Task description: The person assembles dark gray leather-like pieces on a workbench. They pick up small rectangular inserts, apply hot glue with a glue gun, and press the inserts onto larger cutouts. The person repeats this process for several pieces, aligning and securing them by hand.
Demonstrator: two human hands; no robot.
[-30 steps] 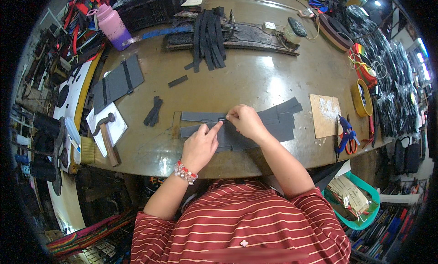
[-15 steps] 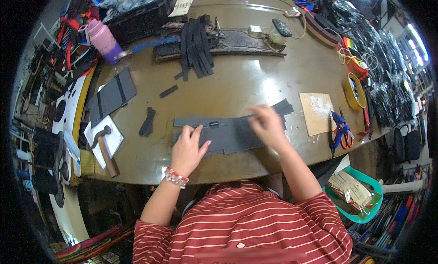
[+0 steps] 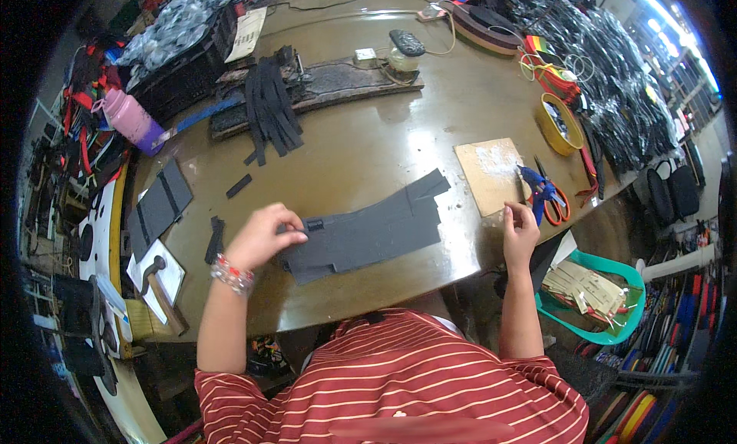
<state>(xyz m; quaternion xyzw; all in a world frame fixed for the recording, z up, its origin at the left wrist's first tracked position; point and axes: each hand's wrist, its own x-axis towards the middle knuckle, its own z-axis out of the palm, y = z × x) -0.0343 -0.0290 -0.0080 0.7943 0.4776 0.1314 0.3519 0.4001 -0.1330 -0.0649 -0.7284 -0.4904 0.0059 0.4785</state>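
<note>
Your dark grey fabric (image 3: 372, 233) lies flat on the near part of the counter (image 3: 345, 156), with a small black tab (image 3: 315, 225) near its left end. There your left hand (image 3: 261, 235) has its fingers curled toward the thumb; you hide the pinch, so I cannot tell whether they grip the edge. Your right hand (image 3: 522, 233) is beside the blue glue gun (image 3: 540, 184), its fingers loosely bent and narrowly parted. Near that gun sit orange-handled scissors (image 3: 566, 207) and cardboard (image 3: 484, 187) smeared white.

The brown surface is glossy, catching bright reflections. To your left, a hammer (image 3: 157, 290) rests on white paper; farther back, black straps (image 3: 270, 110) drape over a long board (image 3: 353, 83). A pink-and-purple bottle (image 3: 129, 117) stands by a black crate (image 3: 173, 83) heaped with clear plastic. Beyond your right side you have a teal basket (image 3: 606, 338), piled black plastic (image 3: 591, 83) and bright lights.
</note>
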